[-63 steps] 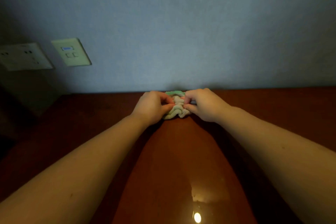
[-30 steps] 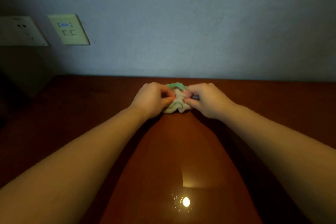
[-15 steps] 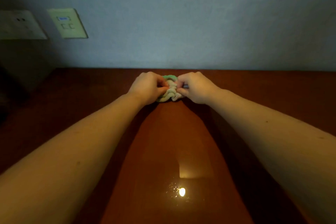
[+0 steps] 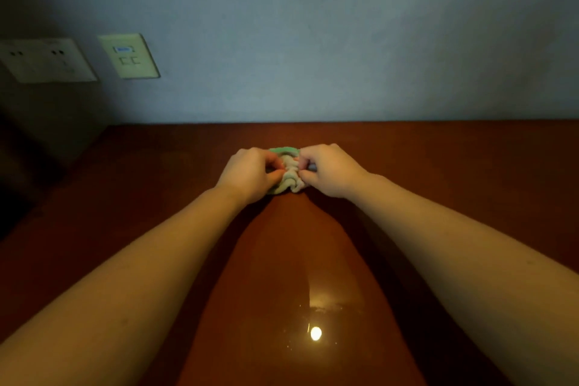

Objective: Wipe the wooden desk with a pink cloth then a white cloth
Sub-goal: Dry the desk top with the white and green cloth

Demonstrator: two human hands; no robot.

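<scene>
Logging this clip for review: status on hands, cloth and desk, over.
Both pinching: left hand, right hand, on bunched whitish, green-edged cloth. Cloth gathered on glossy reddish-brown wooden desk, near grey wall. Nothing seen in the way; desk sides dark.

- Left forearm (image 4: 150, 260) and right forearm (image 4: 454, 247) were bare right down to the near edge.
- Left hand (image 4: 250, 174) and right hand (image 4: 332, 171) were bare too.
- Both arms looked smooth, fairly full.
</scene>
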